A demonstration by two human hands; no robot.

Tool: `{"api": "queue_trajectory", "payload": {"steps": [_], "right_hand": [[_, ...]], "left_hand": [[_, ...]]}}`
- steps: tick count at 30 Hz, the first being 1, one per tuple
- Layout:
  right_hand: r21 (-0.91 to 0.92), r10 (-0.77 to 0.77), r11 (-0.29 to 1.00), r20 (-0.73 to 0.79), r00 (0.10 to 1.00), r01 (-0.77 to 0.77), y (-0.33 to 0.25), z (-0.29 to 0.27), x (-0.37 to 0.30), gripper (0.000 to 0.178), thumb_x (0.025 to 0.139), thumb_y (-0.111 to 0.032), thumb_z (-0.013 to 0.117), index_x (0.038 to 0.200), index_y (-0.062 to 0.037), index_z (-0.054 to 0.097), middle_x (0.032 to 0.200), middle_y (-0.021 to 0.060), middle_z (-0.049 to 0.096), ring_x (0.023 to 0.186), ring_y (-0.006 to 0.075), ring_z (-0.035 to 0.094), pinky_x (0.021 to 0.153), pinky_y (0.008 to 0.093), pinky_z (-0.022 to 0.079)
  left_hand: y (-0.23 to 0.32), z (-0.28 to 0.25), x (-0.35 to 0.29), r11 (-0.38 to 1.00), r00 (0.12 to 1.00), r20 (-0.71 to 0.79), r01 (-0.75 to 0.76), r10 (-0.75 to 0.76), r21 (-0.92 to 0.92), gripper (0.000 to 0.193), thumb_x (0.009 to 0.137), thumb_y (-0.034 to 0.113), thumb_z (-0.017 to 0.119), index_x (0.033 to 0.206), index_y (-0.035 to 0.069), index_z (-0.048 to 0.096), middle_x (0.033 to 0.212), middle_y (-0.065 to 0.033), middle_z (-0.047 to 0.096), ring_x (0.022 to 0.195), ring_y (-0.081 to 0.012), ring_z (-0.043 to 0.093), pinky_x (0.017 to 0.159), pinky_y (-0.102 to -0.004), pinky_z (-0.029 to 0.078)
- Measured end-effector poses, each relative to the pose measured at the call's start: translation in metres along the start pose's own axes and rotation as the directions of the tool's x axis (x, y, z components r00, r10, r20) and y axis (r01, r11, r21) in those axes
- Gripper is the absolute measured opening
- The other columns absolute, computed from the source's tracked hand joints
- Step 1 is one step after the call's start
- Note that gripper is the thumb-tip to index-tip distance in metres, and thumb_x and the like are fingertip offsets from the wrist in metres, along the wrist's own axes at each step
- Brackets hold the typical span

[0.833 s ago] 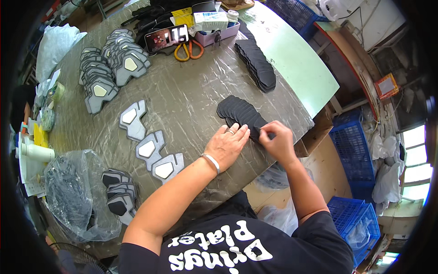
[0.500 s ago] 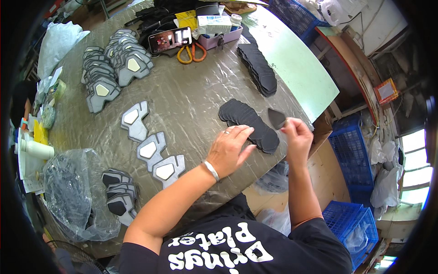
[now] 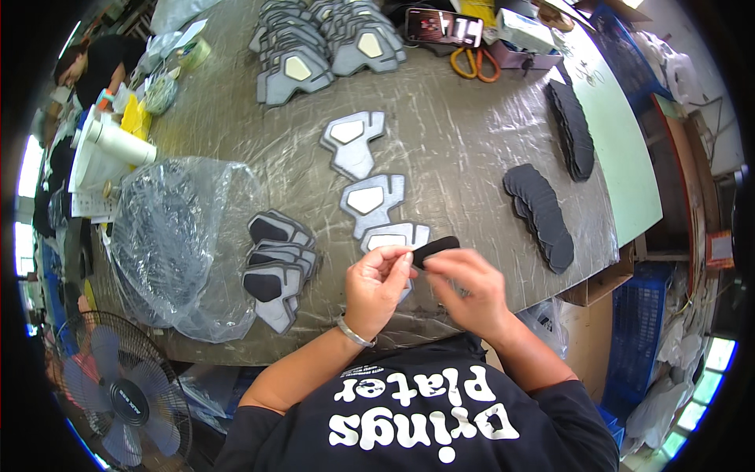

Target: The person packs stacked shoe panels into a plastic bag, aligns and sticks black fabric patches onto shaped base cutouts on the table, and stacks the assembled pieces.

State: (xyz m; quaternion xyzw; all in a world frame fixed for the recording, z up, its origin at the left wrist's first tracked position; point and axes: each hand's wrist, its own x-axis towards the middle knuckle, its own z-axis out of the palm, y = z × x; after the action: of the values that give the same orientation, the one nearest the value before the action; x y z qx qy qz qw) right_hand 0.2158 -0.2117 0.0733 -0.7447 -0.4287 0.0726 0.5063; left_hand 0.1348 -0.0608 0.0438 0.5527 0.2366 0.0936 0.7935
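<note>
My left hand [image 3: 379,289] pinches a small black patch [image 3: 437,248] by its left end, thumb against fingertips. My right hand [image 3: 472,293] is at the patch's right side; its fingers are smeared by motion, so their grip cannot be made out. Just beyond the hands lies a grey padded piece [image 3: 403,230] with a white centre, partly hidden by them. Two more such pieces run away from me: a middle grey piece [image 3: 384,189] and a far grey piece [image 3: 355,156]. To the left is a small stack of grey pieces with black centres [image 3: 263,286].
Overlapping black patches [image 3: 543,216] lie at the right, with another row [image 3: 572,130] beyond. Stacked grey pieces [image 3: 295,67], a phone [image 3: 443,27] and orange-handled scissors [image 3: 474,64] are at the far side. A clear plastic bag [image 3: 181,244] and a fan [image 3: 126,397] are left.
Both hands have moved left from the row of black patches to the grey pieces. The black patch, earlier in my right hand, is now pinched by my left. The view has swung left.
</note>
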Motion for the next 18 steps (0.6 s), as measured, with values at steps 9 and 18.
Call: {"api": "queue_trajectory", "payload": {"steps": [9,18], "right_hand": [[0.263,0.627,0.668,0.305,0.717,-0.696,0.009,-0.002,0.002,0.016,0.088,-0.01,0.074,0.079,-0.0012,0.063,0.065,-0.0062,0.056,0.059,0.0,0.047,0.054,0.0179,0.038],[0.41,0.776,0.406,0.318,0.545,-0.817,0.018,0.022,0.013,0.025,0.097,-0.022,0.062,0.089,0.0005,0.068,0.071,0.0008,0.063,0.055,0.0057,0.056,0.048,0.0205,0.042]], "left_hand": [[0.006,-0.051,-0.018,0.973,0.978,0.075,0.203,-0.195,-0.11,0.017,0.095,0.008,0.064,0.109,0.0,0.066,0.087,-0.0047,0.069,0.072,-0.0081,0.062,0.064,-0.0209,0.048],[0.006,-0.062,-0.013,0.385,0.837,0.297,-0.489,0.459,0.783,0.035,0.078,0.008,0.078,0.111,0.0,0.068,0.106,-0.0105,0.066,0.092,-0.0243,0.064,0.08,-0.0335,0.052]]}}
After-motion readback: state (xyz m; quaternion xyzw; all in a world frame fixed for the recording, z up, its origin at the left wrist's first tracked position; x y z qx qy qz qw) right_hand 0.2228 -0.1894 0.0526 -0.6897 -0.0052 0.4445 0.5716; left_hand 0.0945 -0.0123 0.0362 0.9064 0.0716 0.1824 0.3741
